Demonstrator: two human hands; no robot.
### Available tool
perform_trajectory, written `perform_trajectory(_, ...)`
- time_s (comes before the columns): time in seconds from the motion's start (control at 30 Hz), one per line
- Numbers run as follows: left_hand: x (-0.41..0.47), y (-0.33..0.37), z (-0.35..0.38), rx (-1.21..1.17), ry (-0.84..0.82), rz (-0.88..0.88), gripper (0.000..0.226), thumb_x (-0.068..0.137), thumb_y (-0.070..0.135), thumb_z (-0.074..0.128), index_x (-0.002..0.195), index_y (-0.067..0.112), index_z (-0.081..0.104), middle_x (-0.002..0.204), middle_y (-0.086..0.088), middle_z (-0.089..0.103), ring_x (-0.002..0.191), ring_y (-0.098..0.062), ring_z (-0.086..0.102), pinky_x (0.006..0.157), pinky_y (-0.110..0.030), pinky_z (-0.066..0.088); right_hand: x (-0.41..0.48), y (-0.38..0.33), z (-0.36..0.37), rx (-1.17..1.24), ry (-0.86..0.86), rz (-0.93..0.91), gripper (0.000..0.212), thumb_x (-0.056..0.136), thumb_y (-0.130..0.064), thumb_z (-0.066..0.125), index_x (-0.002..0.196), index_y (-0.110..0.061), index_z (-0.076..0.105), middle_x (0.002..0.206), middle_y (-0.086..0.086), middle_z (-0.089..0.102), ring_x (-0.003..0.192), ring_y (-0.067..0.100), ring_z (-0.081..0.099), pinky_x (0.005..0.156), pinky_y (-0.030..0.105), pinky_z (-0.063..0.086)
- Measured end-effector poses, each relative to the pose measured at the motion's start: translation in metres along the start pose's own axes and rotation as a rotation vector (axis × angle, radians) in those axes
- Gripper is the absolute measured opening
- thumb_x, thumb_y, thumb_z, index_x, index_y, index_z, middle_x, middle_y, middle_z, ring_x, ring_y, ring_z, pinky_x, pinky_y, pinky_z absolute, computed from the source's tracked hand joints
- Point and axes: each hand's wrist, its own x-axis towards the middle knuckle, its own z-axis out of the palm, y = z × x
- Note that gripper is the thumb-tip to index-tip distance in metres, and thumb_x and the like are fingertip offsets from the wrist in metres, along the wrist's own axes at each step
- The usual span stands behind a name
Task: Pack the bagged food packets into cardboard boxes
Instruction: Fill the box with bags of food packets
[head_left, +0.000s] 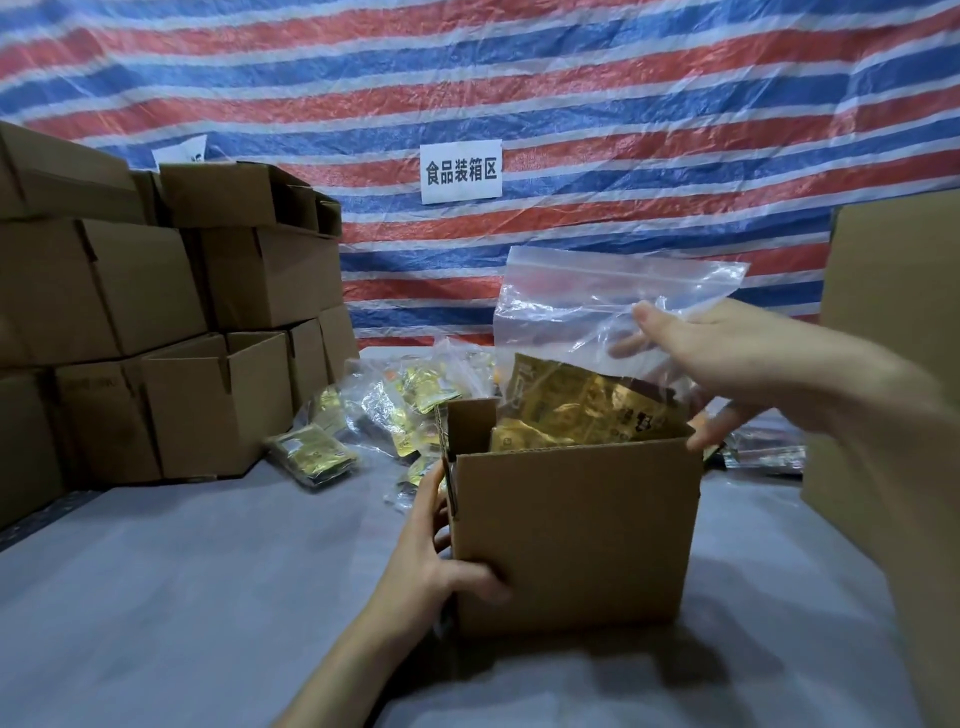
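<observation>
An open cardboard box (571, 530) stands on the grey table in front of me. My left hand (431, 545) grips its left front corner, thumb on the front face. A clear zip bag (582, 322) holding gold food packets (571, 410) stands upright, its lower part inside the box. My right hand (727, 358) holds the bag's upper right part, thumb in front and fingers behind the plastic. The bag's bottom is hidden by the box wall.
A pile of more bagged gold packets (395, 405) lies on the table behind the box. Stacked cardboard boxes (171, 322) fill the left side. A tall carton (893, 322) stands at the right. A striped tarp with a paper sign (461, 170) hangs behind.
</observation>
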Motion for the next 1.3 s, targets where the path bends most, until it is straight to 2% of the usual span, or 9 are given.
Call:
perform_trajectory(0.1,0.000,0.000,0.000,-0.019,0.006,-0.018,0.118,0.029,0.014,0.081,0.142,0.028,0.049,0.117,-0.009,0.071,0.102,-0.023,0.071,0.074,-0.032,0.058,0.002,-0.002,0.003,0.145,0.060,-0.036,0.051,0.103,-0.055,0.037,0.111,-0.023,0.075,0.127,0.015,0.059,0.088,0.023,0.063,0.051,0.029,0.059)
perform_trajectory(0.2,0.000,0.000,-0.001,-0.020,0.021,-0.019,0.117,0.030,0.016,0.082,0.141,0.030,0.050,0.113,-0.003,0.073,0.101,-0.021,0.071,0.076,-0.030,0.058,0.005,-0.003,0.003,0.239,0.110,-0.133,0.050,0.104,-0.048,0.047,0.086,-0.015,0.080,0.104,0.010,0.073,0.091,0.018,0.066,0.053,0.031,0.060)
perform_trajectory(0.27,0.000,0.000,0.000,-0.004,0.017,-0.009,0.117,0.029,0.015,0.081,0.141,0.025,0.048,0.108,0.001,0.074,0.097,-0.015,0.071,0.073,-0.024,0.057,0.005,-0.003,0.003,0.226,0.002,-0.214,0.042,0.100,-0.047,0.054,0.085,-0.018,0.081,0.088,0.001,0.078,0.088,0.016,0.070,0.053,0.031,0.060)
perform_trajectory(0.4,0.000,-0.001,0.000,0.019,0.005,0.004,0.119,0.028,0.012,0.078,0.143,0.019,0.045,0.119,-0.009,0.069,0.099,-0.015,0.070,0.074,-0.025,0.056,0.005,0.004,0.007,-0.054,-0.301,-0.294,0.024,0.083,-0.045,0.069,0.104,-0.037,0.075,0.091,-0.008,0.078,0.086,0.007,0.073,0.071,0.031,0.061)
perform_trajectory(0.53,0.001,-0.003,-0.001,-0.002,-0.002,-0.021,0.115,0.033,0.013,0.082,0.141,0.029,0.049,0.122,-0.012,0.069,0.109,-0.030,0.069,0.084,-0.042,0.060,0.012,0.009,0.006,-0.050,-0.077,-0.409,0.005,0.086,-0.027,0.076,0.089,-0.028,0.081,0.081,-0.009,0.077,0.081,0.004,0.072,0.069,0.023,0.056)
perform_trajectory(0.7,0.003,-0.006,-0.002,0.006,0.023,-0.038,0.115,0.033,0.013,0.084,0.142,0.030,0.048,0.120,-0.009,0.070,0.107,-0.028,0.070,0.082,-0.040,0.060,0.006,0.007,-0.003,0.071,-0.058,-0.603,0.027,0.087,0.005,0.071,0.091,-0.020,0.080,0.085,-0.008,0.078,0.085,0.006,0.075,0.074,0.017,0.059)
perform_trajectory(1.0,0.001,-0.007,-0.002,0.010,0.032,-0.058,0.120,0.030,0.019,0.085,0.144,0.023,0.046,0.124,-0.008,0.068,0.106,-0.021,0.070,0.076,-0.030,0.058,-0.005,-0.006,0.003,-0.225,-0.297,-0.417,0.018,0.083,-0.020,0.072,0.074,-0.033,0.080,0.091,-0.006,0.077,0.097,0.013,0.070,0.094,0.045,0.057)
perform_trajectory(1.17,0.001,-0.006,-0.001,0.000,0.025,-0.063,0.124,0.030,0.017,0.084,0.147,0.022,0.043,0.121,-0.010,0.069,0.107,-0.026,0.070,0.080,-0.039,0.059,-0.001,-0.004,0.003,-0.304,-0.263,-0.327,0.012,0.089,-0.035,0.071,0.083,-0.036,0.081,0.084,-0.014,0.076,0.087,0.011,0.071,0.085,0.038,0.058)
perform_trajectory(1.3,0.001,-0.004,-0.001,0.006,0.028,-0.044,0.113,0.034,0.019,0.083,0.141,0.031,0.049,0.120,-0.009,0.071,0.111,-0.029,0.067,0.093,-0.052,0.057,0.008,0.002,0.008,-0.260,-0.083,-0.349,0.016,0.095,-0.029,0.069,0.084,-0.027,0.081,0.079,-0.011,0.076,0.079,0.010,0.072,0.078,0.032,0.059)
